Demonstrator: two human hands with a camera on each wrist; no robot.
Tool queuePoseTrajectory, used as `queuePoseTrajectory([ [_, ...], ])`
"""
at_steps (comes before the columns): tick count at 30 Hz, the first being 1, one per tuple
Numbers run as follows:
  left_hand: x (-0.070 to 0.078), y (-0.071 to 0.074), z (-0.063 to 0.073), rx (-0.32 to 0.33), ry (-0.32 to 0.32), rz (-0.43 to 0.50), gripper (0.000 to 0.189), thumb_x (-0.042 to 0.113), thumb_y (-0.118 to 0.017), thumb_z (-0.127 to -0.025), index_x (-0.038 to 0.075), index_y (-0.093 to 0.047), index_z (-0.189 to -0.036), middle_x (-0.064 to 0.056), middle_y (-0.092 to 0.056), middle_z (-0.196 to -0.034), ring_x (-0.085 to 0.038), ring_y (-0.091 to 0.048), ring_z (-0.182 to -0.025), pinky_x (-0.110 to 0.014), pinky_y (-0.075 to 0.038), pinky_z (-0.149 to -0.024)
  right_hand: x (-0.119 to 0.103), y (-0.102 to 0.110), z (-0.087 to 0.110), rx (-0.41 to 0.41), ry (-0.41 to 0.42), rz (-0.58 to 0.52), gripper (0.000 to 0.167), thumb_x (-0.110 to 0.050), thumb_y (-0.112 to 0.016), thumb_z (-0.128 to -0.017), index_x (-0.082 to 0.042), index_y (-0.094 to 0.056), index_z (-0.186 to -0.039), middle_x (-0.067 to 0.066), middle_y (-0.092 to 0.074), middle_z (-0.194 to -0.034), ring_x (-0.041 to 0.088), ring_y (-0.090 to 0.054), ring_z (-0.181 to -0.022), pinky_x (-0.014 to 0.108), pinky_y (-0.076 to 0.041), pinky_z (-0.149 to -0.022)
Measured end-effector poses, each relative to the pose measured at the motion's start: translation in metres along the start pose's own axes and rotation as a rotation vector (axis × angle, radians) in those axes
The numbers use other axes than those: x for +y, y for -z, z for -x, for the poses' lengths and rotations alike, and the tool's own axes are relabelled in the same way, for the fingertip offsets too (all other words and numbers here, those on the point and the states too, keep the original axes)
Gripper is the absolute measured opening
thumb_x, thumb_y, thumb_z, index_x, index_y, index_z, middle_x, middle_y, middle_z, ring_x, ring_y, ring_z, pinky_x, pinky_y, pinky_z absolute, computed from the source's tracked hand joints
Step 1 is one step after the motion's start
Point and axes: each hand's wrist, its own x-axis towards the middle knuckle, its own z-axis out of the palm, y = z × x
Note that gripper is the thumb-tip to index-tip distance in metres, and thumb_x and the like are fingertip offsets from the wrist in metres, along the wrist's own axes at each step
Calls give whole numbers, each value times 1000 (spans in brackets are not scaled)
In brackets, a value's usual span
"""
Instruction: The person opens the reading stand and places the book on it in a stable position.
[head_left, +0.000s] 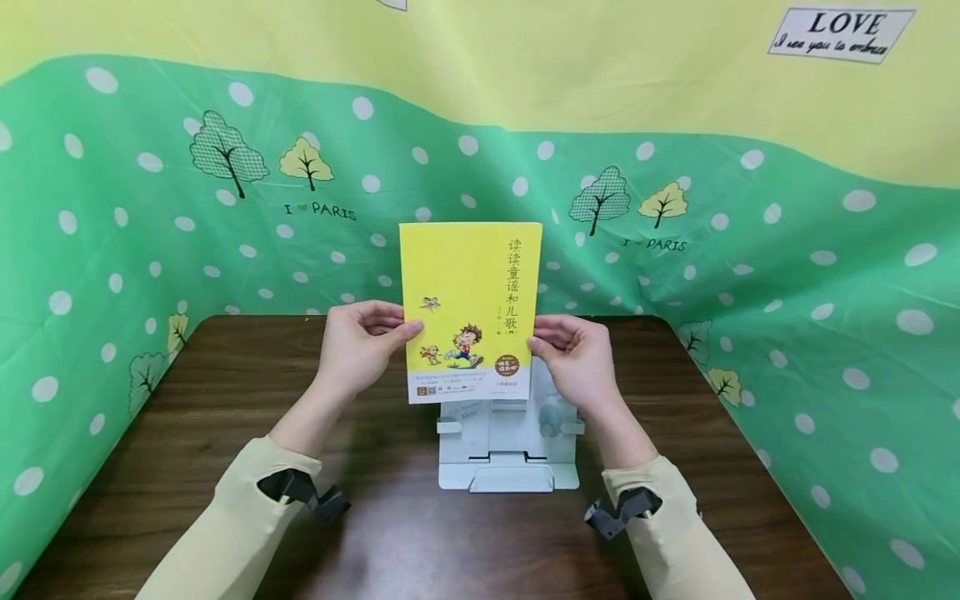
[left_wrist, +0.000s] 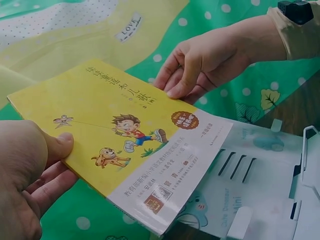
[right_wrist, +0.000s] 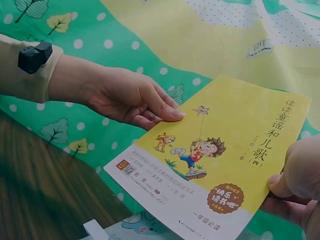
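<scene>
A yellow children's book (head_left: 472, 283) with a white lower band is held up, its front cover facing me. My left hand (head_left: 367, 342) pinches its left edge, thumb on the cover and fingers behind. On the opposite edge my right hand (head_left: 576, 360) pinches it the same way. Behind and below the book stands a pale blue book stand (head_left: 508, 454) with a small front ledge and side clips. The book hides the stand's upper part. In the left wrist view, the book (left_wrist: 115, 135) is tilted above the stand (left_wrist: 250, 185).
The dark wooden table (head_left: 375, 517) carries the stand near its middle. A green and yellow cloth (head_left: 465, 179) with dots and trees hangs behind the table and along both sides. A black wrist camera (head_left: 303, 492) sits on the left sleeve, another wrist camera (head_left: 624, 510) on the right.
</scene>
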Motion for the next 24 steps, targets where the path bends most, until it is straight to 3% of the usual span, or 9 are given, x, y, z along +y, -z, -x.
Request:
queuePoseTrajectory([
  [16, -7, -30, -5, -34, -18, 26, 25, 24, -92, -86, 5, -80, -98, -4, -78, -89, -21, -75, -80, -28, -61, -67, 11, 20, 5, 67, 31, 143, 22, 5, -80, -91, 2, -79, -112, 11, -80, -100, 24, -78, -91, 23, -60, -82],
  [24, -14, -40, -6, -56, -33, -18, 23, 25, -92, -86, 7, -80, -94, -1, -78, -85, -19, -74, -78, -31, -60, -65, 17, 26, 9, 78, 1, 188, 20, 5, -79, -92, 2, -78, -111, 12, -79, -100, 25, -77, -90, 22, -60, -79],
])
